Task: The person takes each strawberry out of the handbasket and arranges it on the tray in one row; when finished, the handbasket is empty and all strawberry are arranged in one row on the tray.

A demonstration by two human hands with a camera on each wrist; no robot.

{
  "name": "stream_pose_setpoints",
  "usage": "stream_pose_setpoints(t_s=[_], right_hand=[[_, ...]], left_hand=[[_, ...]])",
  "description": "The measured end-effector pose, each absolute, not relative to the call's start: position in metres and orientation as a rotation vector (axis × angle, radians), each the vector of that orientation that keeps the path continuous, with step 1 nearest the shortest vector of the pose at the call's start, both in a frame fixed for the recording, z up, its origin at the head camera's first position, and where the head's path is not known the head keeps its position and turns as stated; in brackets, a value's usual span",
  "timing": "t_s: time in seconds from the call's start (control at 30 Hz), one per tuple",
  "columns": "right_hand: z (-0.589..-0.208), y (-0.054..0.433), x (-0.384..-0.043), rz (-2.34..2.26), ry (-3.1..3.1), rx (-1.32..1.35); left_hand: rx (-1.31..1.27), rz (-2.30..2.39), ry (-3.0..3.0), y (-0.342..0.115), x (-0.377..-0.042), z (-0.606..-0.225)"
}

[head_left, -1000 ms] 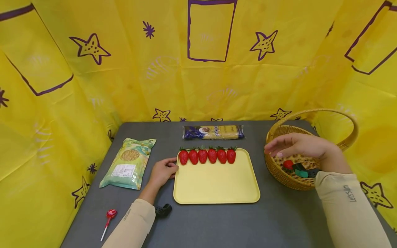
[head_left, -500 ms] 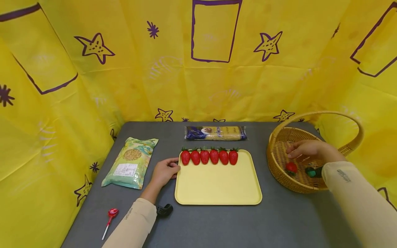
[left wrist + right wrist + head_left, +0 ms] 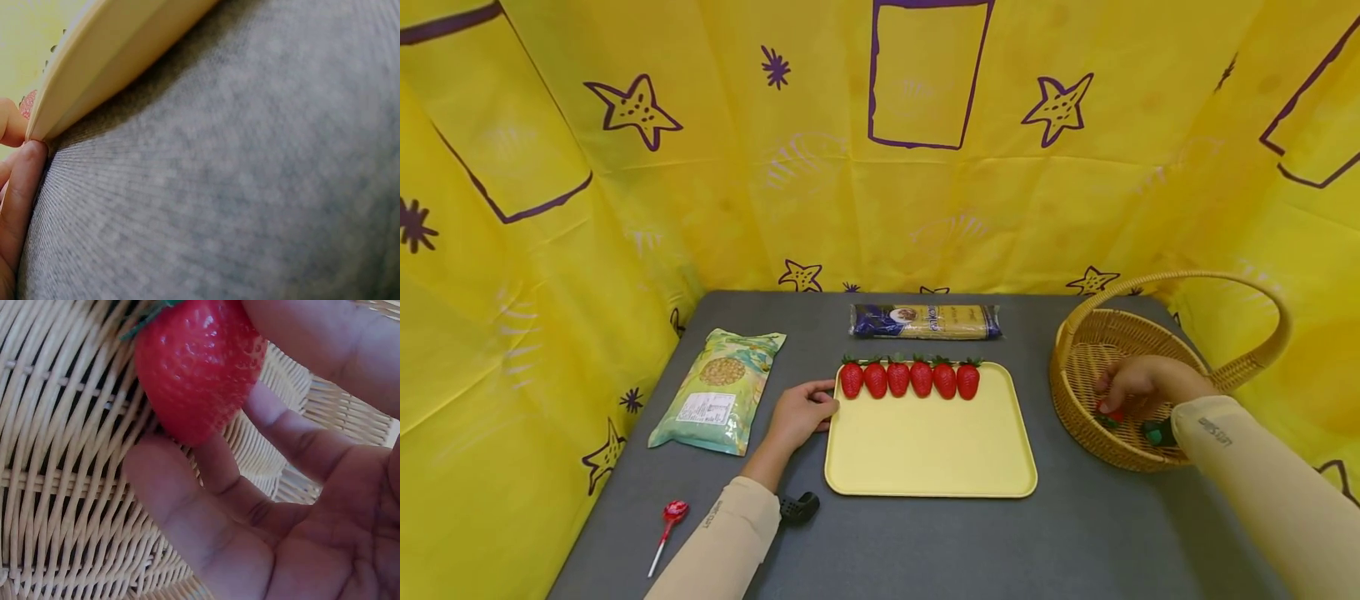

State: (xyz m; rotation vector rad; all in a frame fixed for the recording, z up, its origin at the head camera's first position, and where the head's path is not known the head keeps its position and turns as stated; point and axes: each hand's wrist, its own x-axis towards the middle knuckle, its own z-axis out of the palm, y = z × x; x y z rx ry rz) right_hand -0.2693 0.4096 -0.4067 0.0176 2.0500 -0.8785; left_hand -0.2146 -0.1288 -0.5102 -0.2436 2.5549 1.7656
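Note:
On the left edge of a pale yellow tray [image 3: 931, 454], my left hand [image 3: 799, 417] pinches the rim; in the left wrist view the thumb lies above the tray's rim [image 3: 103, 69] and a finger below it. Down inside a wicker basket [image 3: 1093, 443], my right hand [image 3: 1150, 382] grips a red strawberry [image 3: 197, 372] between thumb and fingers. Its green leaves show at the top of the right wrist view. From the head, the hand partly hides this strawberry. A row of several strawberries [image 3: 921, 379] lies along the tray's far edge, leaves pointing away.
A green snack bag [image 3: 718, 392] lies left of the tray, and a red lollipop [image 3: 667, 525] nearer the front left. Behind the tray is a long pasta packet [image 3: 925, 322]. The basket's tall handle [image 3: 1270, 333] arches over the right side. Yellow cloth [image 3: 737, 167] surrounds the table.
My right hand has gone from above the basket down into it and taken hold of the strawberry there. The left hand stays on the tray's edge; the view has shifted slightly.

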Motion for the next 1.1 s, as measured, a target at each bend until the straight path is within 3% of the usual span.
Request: stream_pose_setpoints(t_s=[0.7, 1.1], right_hand=[[-0.407, 0.41, -0.262, -0.954, 2.044, -0.051], [-0.354, 0.399, -0.233, -1.069, 2.121, -0.265]], left_hand=[[-0.224, 1.781, 2.551, -0.128, -0.213, -0.509], [-0.222, 1.797, 2.538, -0.129, -0.213, -0.51]])
